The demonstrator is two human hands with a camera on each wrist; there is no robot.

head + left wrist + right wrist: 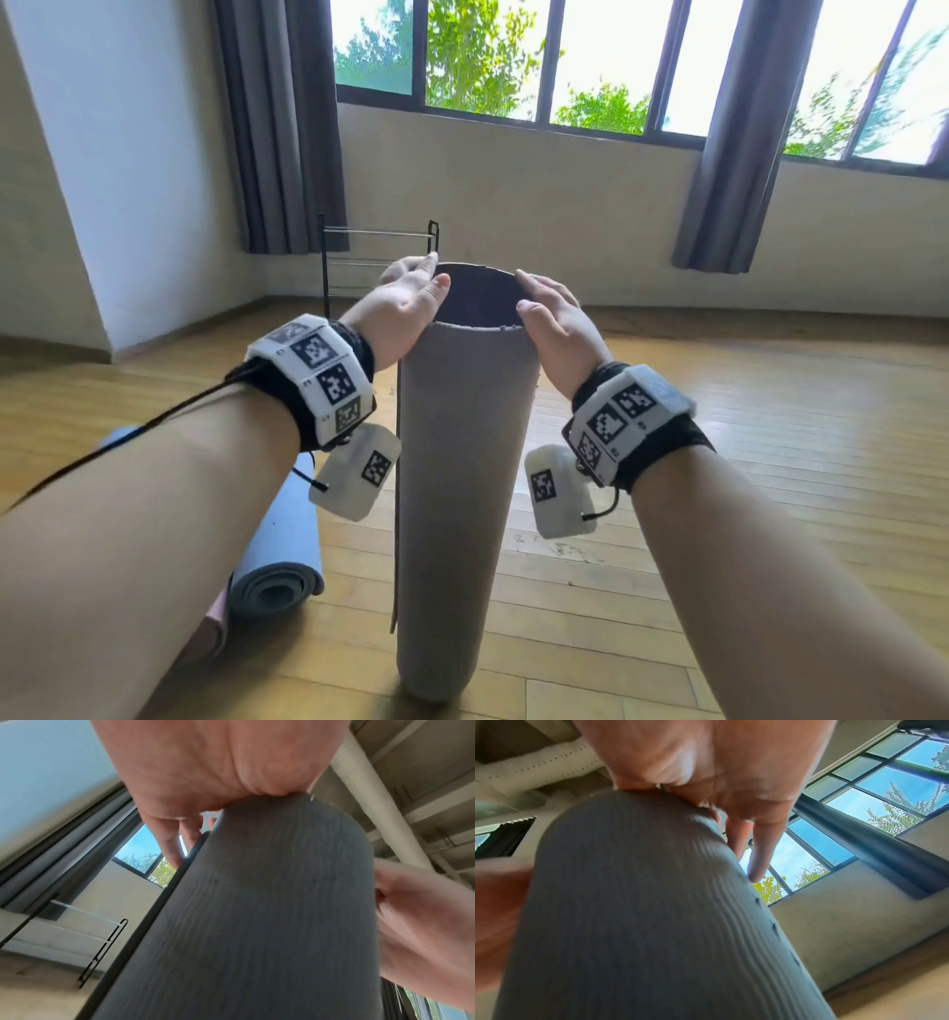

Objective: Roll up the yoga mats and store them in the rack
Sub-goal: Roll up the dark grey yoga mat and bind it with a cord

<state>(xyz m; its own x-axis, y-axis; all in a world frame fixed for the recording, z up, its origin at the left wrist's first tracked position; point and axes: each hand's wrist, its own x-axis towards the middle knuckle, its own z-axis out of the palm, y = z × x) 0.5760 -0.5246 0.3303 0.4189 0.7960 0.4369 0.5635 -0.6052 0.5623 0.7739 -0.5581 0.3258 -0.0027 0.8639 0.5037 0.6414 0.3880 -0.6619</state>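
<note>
The grey mat (452,488), rolled into a tube, stands upright on the wood floor (770,514), its lower end on the boards and its open top between both hands. The left hand (405,308) lies flat against the left side of the rim, fingers straight and together along the far edge, thumb at the near lip. The right hand (554,318) mirrors it on the right side, fingers straight, palm pressed to the wall. Neither hand curls round the tube.

The mat's loose outer edge hangs down the left side as a narrow strip. The tube blocks part of the rack (380,257), which stands behind it against the wall. A blue mat (287,539) lies rolled on the floor at left, half covered by the left forearm; a pink mat (210,632) beside it is mostly hidden.

The left wrist view shows the left palm (218,766) on the rim, fingers (167,841) extending past it, and the rack (102,943); the right hand (424,933) there is blurred. The right wrist view shows the mat's ribbed surface (641,912) and straight fingers (762,850) alongside its edge.
</note>
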